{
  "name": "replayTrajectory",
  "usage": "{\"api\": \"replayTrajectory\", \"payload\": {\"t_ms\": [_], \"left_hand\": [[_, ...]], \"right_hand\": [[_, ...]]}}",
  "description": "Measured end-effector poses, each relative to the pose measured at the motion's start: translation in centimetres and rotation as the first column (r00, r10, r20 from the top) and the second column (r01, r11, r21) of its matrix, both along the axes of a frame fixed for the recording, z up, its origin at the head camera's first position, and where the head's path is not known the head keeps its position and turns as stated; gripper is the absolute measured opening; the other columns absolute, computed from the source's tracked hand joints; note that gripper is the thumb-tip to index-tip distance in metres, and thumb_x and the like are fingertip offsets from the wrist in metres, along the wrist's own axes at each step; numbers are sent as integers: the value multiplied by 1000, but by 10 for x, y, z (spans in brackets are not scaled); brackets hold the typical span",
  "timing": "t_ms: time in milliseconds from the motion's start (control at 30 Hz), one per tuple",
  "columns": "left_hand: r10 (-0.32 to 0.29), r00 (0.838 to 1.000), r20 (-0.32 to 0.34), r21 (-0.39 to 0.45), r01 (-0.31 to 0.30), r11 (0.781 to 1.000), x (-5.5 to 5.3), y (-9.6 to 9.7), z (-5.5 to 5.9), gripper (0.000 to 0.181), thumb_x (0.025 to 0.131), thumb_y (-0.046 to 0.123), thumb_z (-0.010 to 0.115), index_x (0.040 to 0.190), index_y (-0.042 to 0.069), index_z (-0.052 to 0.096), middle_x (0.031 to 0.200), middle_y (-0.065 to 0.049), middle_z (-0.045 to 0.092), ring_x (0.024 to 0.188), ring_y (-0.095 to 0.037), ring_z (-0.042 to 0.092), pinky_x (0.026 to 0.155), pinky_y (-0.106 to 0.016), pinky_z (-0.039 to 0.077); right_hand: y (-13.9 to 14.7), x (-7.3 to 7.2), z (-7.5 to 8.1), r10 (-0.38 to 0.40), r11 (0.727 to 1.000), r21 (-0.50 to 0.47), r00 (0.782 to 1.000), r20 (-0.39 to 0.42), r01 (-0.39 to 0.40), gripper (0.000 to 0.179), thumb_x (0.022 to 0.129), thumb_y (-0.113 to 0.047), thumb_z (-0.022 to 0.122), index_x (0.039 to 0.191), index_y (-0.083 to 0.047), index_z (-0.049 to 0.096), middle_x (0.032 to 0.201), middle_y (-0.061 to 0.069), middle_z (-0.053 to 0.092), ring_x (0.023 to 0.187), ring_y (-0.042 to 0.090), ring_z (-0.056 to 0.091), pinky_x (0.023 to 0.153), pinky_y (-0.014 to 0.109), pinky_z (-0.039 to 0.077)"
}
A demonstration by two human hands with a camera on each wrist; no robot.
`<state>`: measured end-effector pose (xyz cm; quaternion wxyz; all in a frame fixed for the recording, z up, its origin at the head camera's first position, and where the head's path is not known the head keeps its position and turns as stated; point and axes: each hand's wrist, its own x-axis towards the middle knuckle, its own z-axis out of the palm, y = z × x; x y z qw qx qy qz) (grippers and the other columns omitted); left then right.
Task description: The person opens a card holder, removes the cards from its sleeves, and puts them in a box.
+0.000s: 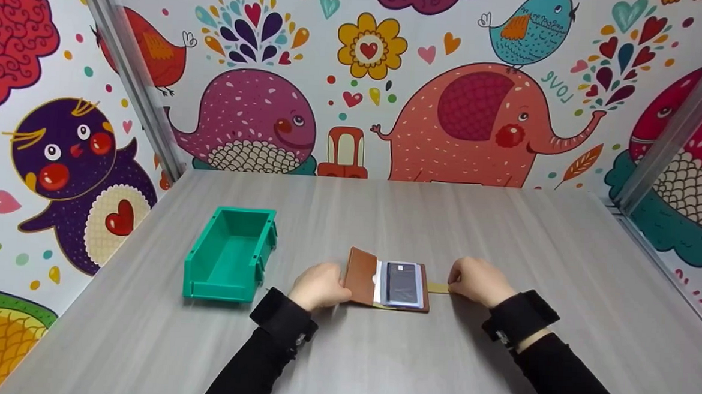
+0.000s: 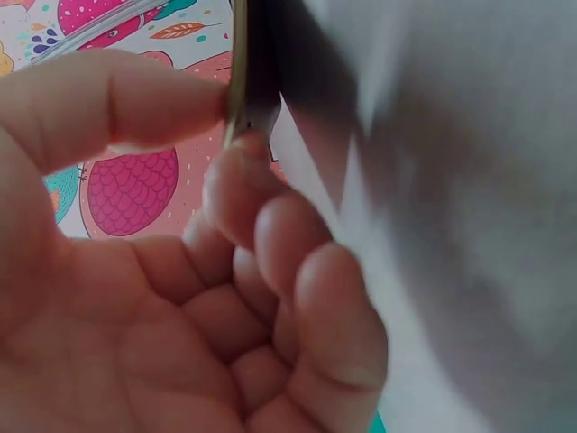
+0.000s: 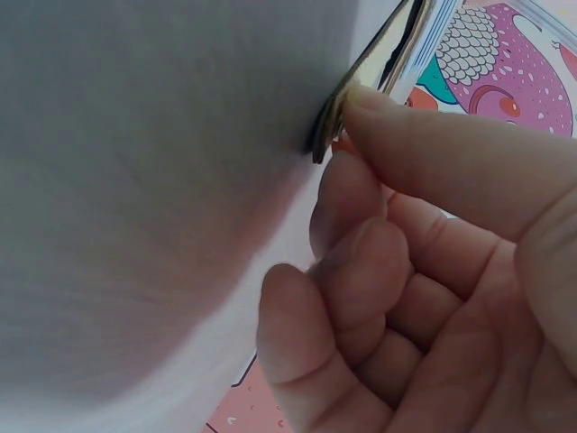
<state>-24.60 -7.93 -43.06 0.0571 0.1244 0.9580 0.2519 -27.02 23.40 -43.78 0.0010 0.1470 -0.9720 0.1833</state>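
Observation:
A brown card holder (image 1: 361,275) lies opened on the table, its clear sleeves showing a dark card (image 1: 402,284). At its left edge my left hand (image 1: 321,285) pinches the cover, which is tilted up from the table. In the left wrist view, thumb and forefinger of the left hand (image 2: 207,271) meet at the cover's thin edge. On the other side my right hand (image 1: 480,280) pinches the end of a yellowish strap (image 1: 438,288) that reaches out from the holder. The right wrist view shows the thumb of the right hand (image 3: 433,244) pressed on this strap (image 3: 374,68).
A green plastic bin (image 1: 227,256) stands on the table (image 1: 378,366) to the left of the left hand. Printed wall panels (image 1: 357,83) with cartoon animals enclose the table at the back and sides, with metal posts (image 1: 135,77) at the corners.

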Motion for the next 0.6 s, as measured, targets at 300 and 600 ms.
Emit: {"api": "replayTrajectory", "payload": {"t_ms": [300, 600], "left_hand": [[-13, 1000, 2, -26, 13, 1000, 1, -1, -2, 28, 75, 11, 60, 58, 16, 39, 57, 3, 39, 51, -16, 39, 49, -29, 31], [-6, 1000, -2, -49, 5, 999, 1, 0, -5, 16, 74, 11, 63, 62, 12, 52, 60, 0, 51, 52, -17, 44, 49, -30, 33]], "right_hand": [[0, 0, 1, -2, 1000, -4, 1000, 2, 2, 6, 76, -6, 77, 80, -7, 72, 73, 0, 64, 64, 16, 55, 63, 40, 48], [0, 0, 0, 6, 1000, 3, 1000, -4, -6, 5, 77, -6, 76, 79, -7, 71, 72, 0, 64, 63, 17, 54, 61, 39, 47]]}}
